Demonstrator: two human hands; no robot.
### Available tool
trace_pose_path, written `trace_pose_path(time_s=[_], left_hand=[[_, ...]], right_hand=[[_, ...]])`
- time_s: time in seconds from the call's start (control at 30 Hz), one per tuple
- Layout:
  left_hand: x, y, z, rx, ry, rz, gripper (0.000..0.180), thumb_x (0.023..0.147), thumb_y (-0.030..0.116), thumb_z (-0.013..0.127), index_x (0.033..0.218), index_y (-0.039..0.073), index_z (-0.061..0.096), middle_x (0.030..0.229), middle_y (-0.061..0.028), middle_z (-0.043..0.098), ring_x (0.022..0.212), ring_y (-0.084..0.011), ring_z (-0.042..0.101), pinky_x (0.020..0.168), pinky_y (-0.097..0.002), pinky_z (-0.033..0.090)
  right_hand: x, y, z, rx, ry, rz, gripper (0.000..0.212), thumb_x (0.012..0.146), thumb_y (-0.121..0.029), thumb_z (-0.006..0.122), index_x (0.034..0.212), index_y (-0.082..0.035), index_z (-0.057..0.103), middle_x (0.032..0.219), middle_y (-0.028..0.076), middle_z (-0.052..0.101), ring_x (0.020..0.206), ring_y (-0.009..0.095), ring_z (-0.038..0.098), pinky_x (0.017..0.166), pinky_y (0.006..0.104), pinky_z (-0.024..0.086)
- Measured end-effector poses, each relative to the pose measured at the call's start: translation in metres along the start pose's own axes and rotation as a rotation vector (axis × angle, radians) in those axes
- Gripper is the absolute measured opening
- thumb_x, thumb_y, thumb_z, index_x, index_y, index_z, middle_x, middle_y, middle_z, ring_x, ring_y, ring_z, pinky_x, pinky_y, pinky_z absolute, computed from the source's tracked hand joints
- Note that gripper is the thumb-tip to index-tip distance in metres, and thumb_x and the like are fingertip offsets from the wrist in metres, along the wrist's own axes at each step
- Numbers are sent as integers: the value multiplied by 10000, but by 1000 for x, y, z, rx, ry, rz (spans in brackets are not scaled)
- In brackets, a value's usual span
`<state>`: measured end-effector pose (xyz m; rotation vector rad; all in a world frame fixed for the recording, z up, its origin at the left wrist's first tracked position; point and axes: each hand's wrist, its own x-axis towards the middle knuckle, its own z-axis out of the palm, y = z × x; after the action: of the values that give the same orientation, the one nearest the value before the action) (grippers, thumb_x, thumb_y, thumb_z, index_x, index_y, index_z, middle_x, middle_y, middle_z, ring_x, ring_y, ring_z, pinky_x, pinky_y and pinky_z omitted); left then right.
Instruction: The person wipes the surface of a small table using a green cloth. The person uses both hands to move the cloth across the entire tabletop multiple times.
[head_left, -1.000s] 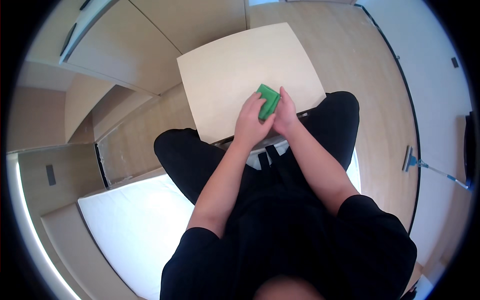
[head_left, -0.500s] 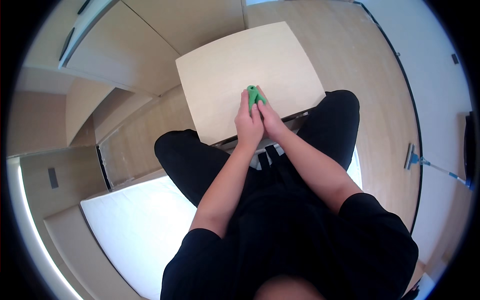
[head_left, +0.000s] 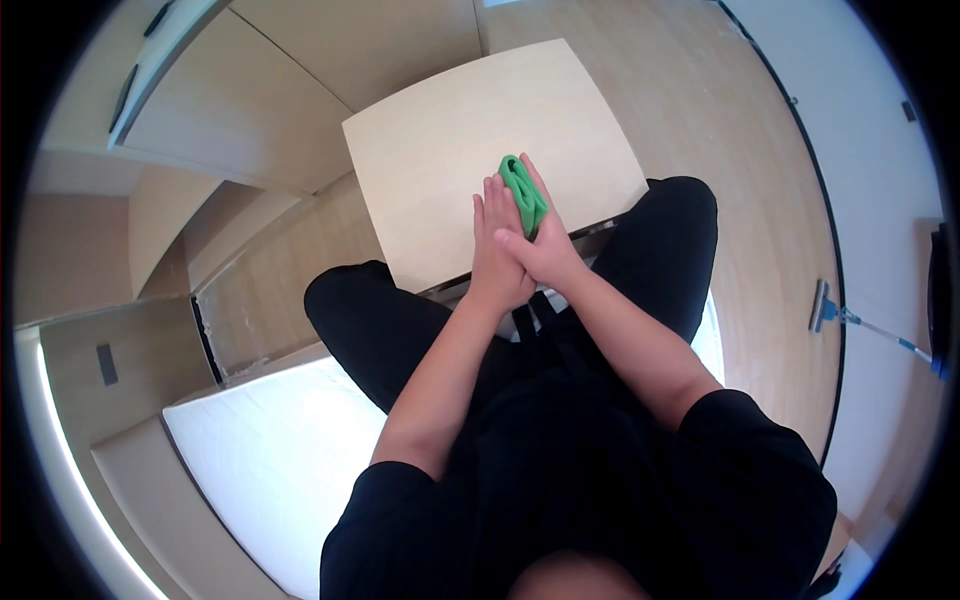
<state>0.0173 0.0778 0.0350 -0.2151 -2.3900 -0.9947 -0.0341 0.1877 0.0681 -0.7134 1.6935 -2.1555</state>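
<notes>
Both hands were pressed together near the near edge of the light wooden square table (head_left: 450,150): left hand (head_left: 497,255) and right hand (head_left: 545,245) clamped on a small green folded cloth (head_left: 524,192), upright between the palms. Fold looked mostly done; flattening left.

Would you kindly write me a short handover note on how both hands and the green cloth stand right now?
Left hand: pressed flat against the side of the green cloth, palm facing the other hand.
Right hand: on the other side, its fingers along the cloth.
The cloth stands folded and narrow between both palms, above the near part of the small light wooden table.
Done: cloth folded up small. Left: not set down or released.
</notes>
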Motion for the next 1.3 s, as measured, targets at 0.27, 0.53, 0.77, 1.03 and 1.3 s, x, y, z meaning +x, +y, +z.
trace_pose_path(time_s=[0.27, 0.53, 0.77, 1.03, 1.3], left_hand=[[-9, -5, -43, -620, 111, -336, 687, 975, 118, 679, 1610, -37, 466, 1662, -238, 480, 1564, -357, 454, 1295, -508, 349], [-13, -26, -39, -813, -44, -622, 462, 974, -85, 690, 1421, 22, 638, 1346, -99, 702, 1262, -221, 681, 1096, -384, 546], [-18, -49, -34, -536, 31, -508, 300, 986, -79, 725, 1269, -6, 655, 1130, -47, 725, 1068, -143, 688, 954, -295, 564], [-3, -42, -46, -1000, 244, -787, 400, 1134, 166, 585, 1506, 46, 503, 1214, -120, 711, 995, -194, 713, 794, -328, 612], [-21, -69, -27, -5, 174, -541, 398, 936, 48, 739, 1326, 36, 660, 1349, -162, 666, 1190, -293, 674, 963, -449, 564]], right_hand=[[-14, -16, -9, 115, 39, 190, 690, 1016, 32, 632, 1668, 14, 409, 1558, 130, 595, 1440, 184, 552, 1209, 358, 438], [-8, 21, -15, -136, -56, -47, 472, 950, 79, 645, 1399, -59, 692, 1235, 101, 687, 1229, 233, 664, 1081, 369, 517], [-8, 33, -21, -201, 16, 167, 310, 990, 44, 676, 1296, 1, 701, 1222, 106, 724, 1089, 208, 721, 985, 350, 577], [17, 21, -10, 507, 315, 580, 408, 1090, -101, 661, 1468, -30, 526, 1351, 136, 667, 1096, 252, 737, 959, 449, 624], [6, 49, -28, 177, 691, 784, 398, 1054, -92, 645, 1414, -32, 489, 1338, 141, 598, 1055, 277, 740, 823, 443, 654]])
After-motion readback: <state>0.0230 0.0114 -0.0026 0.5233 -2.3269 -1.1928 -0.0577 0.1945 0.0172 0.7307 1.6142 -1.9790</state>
